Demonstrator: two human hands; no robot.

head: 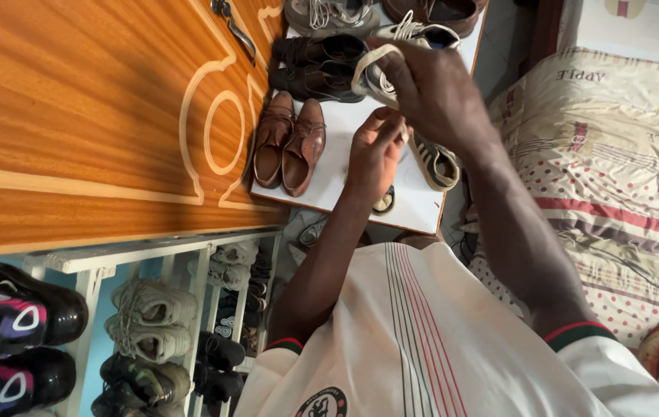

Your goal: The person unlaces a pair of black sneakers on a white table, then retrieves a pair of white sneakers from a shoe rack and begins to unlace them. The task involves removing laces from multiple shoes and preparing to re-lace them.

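Both hands gripped: right hand [433, 89] closed on sneaker [391, 58] at upper centre, left hand [376, 154] pinching its lace [403, 133]; shoe might slip onto brown shoes [289, 143].

Sneaker [403, 58] in right hand [430, 89], left hand [374, 154] at its 7 o'clock; leather shoe pair [289, 143] on board [406, 205] at 9 o'clock; shoe rack [152, 324] at 7
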